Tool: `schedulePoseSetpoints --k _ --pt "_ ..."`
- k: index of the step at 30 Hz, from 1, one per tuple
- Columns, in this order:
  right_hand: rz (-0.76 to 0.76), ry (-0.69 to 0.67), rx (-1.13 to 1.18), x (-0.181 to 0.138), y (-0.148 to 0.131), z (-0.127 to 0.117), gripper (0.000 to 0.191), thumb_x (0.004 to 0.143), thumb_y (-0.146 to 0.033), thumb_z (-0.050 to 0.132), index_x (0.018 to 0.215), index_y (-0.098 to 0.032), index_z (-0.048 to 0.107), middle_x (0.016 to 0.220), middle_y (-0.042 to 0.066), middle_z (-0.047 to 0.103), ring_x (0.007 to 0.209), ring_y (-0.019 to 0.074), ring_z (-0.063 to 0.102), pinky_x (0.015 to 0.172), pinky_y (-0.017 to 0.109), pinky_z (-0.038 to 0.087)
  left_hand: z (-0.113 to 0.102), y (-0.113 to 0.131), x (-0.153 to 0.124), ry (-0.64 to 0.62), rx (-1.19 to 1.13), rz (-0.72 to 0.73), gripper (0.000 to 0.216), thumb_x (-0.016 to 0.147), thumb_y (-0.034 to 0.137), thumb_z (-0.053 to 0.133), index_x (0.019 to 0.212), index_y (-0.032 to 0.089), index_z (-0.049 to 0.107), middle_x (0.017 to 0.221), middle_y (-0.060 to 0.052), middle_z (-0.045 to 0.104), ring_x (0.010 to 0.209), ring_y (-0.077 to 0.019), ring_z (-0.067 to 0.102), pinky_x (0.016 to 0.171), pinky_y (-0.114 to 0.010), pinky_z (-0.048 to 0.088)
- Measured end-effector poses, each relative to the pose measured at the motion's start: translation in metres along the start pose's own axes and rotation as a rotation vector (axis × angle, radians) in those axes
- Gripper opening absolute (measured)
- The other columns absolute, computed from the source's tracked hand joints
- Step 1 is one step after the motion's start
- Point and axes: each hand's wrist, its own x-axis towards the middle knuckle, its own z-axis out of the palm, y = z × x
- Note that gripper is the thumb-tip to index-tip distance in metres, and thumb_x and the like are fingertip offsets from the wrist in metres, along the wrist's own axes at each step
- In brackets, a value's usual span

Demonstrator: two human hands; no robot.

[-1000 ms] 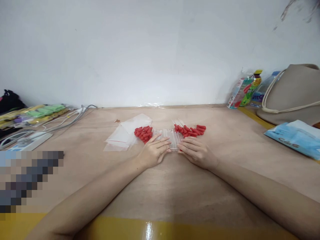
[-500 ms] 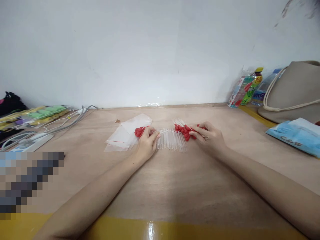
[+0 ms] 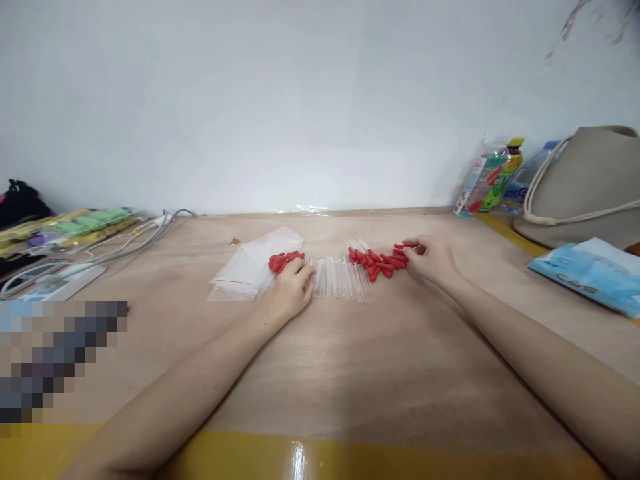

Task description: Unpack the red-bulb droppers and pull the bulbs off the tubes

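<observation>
My left hand (image 3: 291, 285) has its fingers curled together at the left end of a row of thin clear tubes (image 3: 337, 279); what is in them, if anything, is hidden. Just behind it lies a pile of red rubber dropper bulbs (image 3: 285, 259). At the right end of a second cluster of red bulbs (image 3: 376, 263), my right hand (image 3: 431, 259) closes thumb and fingers on one red dropper bulb (image 3: 401, 247). More clear tubes (image 3: 356, 244) stick out behind that cluster.
Clear zip bags (image 3: 255, 263) lie behind my left hand. A power strip (image 3: 70, 280) with cables and packs of coloured items (image 3: 95, 223) are at left. On the right are bottles (image 3: 493, 180), a beige bag (image 3: 590, 187) and a blue tissue pack (image 3: 585, 273).
My right hand has shifted right, from over the bulb cluster to its right end. My left hand has lowered slightly, and the tube that lay across by its fingertips no longer shows there.
</observation>
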Motion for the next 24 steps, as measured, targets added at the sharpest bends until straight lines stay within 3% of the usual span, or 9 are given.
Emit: schedulePoseSetpoints --k 8,16,24 --pt "-0.158 -0.033 -0.15 -0.006 -0.002 0.0 0.019 0.071 -0.033 0.055 0.076 -0.019 0.067 0.073 0.005 0.066 0.061 0.0164 0.053 0.059 0.03 0.041 0.001 0.008 -0.002 0.007 -0.068 -0.017 0.018 0.083 0.027 0.05 0.089 0.013 0.061 0.085 -0.008 0.056 0.081 -0.0179 0.055 0.076 -0.034 0.049" --pt "-0.19 0.016 -0.157 -0.004 -0.015 -0.001 0.022 0.074 -0.033 0.052 0.074 -0.019 0.068 0.074 0.005 0.067 0.065 0.017 0.054 0.061 0.029 0.04 -0.001 0.008 0.0 0.026 -0.087 -0.013 0.018 0.085 0.024 0.047 0.092 0.014 0.06 0.093 -0.009 0.057 0.09 -0.0204 0.052 0.082 -0.039 0.046" --pt "-0.202 -0.204 -0.276 0.006 -0.049 0.009 0.027 0.067 -0.048 0.059 0.071 -0.025 0.072 0.071 0.003 0.067 0.068 0.0178 0.059 0.059 0.028 0.038 0.001 0.007 0.001 0.06 -0.044 0.0 0.018 0.084 0.025 0.048 0.092 0.015 0.061 0.095 -0.01 0.056 0.094 -0.0222 0.05 0.084 -0.041 0.044"
